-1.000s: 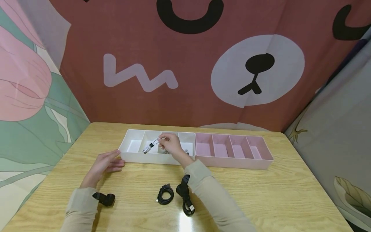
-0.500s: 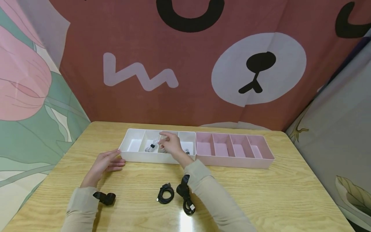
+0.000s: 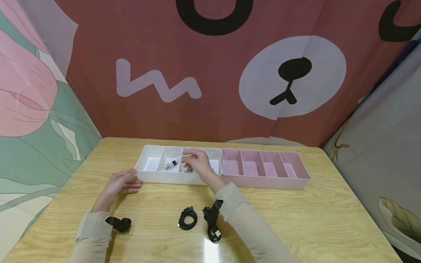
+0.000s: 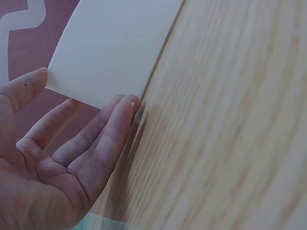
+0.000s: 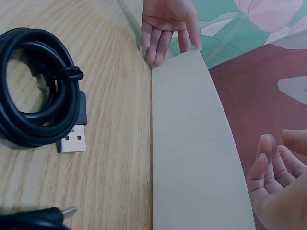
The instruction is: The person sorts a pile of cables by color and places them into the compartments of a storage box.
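Observation:
A long white divided box [image 3: 171,177] stands on the table. My left hand [image 3: 116,187] touches its left end, thumb at the top edge and other fingertips low on the wall, as the left wrist view [image 4: 62,163] also shows. In its second compartment from the left lies a white cable [image 3: 171,165] bundled with a black tie. Above the third compartment hovers my right hand [image 3: 200,165], its fingers loosely bent and holding nothing; in the right wrist view this hand [image 5: 280,184] is over the box edge. Beneath it, something small in the third compartment is mostly hidden.
A pink divided box [image 3: 266,182] adjoins the white one on the right. In front lie a coiled black cable [image 3: 188,218] with a USB plug and a second black cable [image 3: 213,232], partly overlapped by the right wrist camera. A printed cloth hangs behind the table [image 3: 296,219].
My right hand has let go of the white cable, which dropped into the second compartment. The hand then moved slightly to the right. My left hand has stayed at the box's end.

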`<state>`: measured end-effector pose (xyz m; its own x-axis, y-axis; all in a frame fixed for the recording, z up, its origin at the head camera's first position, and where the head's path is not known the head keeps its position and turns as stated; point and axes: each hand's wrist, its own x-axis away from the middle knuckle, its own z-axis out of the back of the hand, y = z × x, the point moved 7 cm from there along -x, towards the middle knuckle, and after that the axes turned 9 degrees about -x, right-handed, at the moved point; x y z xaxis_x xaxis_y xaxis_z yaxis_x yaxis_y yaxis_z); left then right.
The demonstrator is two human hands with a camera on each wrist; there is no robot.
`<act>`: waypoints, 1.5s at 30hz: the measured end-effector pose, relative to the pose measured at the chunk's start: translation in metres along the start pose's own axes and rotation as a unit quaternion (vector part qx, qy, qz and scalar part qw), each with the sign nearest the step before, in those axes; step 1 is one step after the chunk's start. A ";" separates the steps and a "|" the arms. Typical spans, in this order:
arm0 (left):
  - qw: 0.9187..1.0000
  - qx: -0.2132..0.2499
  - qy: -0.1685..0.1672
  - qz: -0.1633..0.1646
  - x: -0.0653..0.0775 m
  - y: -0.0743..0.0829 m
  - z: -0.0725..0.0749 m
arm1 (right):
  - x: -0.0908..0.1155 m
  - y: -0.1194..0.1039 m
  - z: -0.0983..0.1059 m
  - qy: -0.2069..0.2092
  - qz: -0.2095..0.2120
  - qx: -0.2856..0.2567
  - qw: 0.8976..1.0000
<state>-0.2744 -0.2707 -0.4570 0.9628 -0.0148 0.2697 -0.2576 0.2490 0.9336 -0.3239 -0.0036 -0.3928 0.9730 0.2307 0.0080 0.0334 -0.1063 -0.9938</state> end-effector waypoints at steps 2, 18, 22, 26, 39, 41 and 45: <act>1.000 -0.003 0.002 0.001 0.000 0.000 0.000 | 0.002 0.001 0.000 -0.011 -0.007 -0.010 1.000; 1.000 0.003 0.004 -0.005 0.000 0.000 0.000 | 0.047 -0.043 -0.003 -0.051 0.019 0.054 0.997; 1.000 -0.003 0.003 -0.004 0.001 0.001 0.001 | 0.048 -0.038 0.000 -0.064 0.027 0.067 0.995; 1.000 -0.004 0.004 -0.003 0.000 0.001 0.001 | 0.046 -0.029 0.003 -0.079 0.029 0.069 0.994; 1.000 -0.008 0.000 -0.003 -0.001 -0.002 0.002 | 0.065 -0.031 0.005 -0.114 0.011 0.072 0.991; 1.000 -0.008 -0.001 -0.005 -0.001 -0.002 0.002 | 0.067 -0.031 0.005 -0.121 0.015 0.075 0.990; 1.000 -0.006 -0.006 -0.012 0.001 -0.001 0.001 | 0.073 -0.031 0.007 -0.137 0.020 0.082 0.987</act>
<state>-0.2737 -0.2718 -0.4575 0.9677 -0.0316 0.2501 -0.2336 0.2605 0.9368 -0.2557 0.0231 -0.3622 0.8734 0.4854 -0.0404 -0.0642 0.0325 -0.9974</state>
